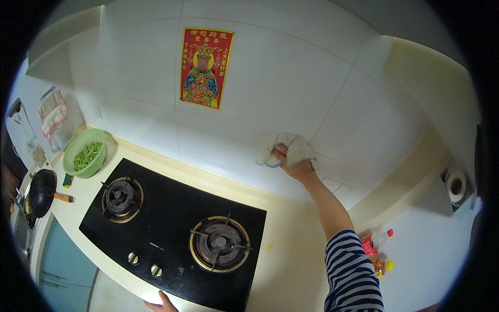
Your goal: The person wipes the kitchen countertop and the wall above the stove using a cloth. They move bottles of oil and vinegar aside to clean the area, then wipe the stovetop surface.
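My right hand (298,165) presses a crumpled pale cloth (294,146) with a blue edge against the white tiled wall (265,93), just above the counter. The forearm comes out of a striped sleeve. At the bottom of the view, my left hand (163,304) rests by the counter's front edge with its thumb apart; only part of it shows, and it holds nothing visible. Between the hands lies a black glass gas hob (167,226) with two burners and two knobs. A red and gold printed picture (206,68) is stuck on the wall.
A green plastic basket (99,165) of cut green beans (87,155) stands left of the hob. Beyond it is a black wok (40,193) with a wooden handle. Wall sockets (338,188) sit below my right hand. Two bottles (377,241) stand at the right, under a paper roll (455,186).
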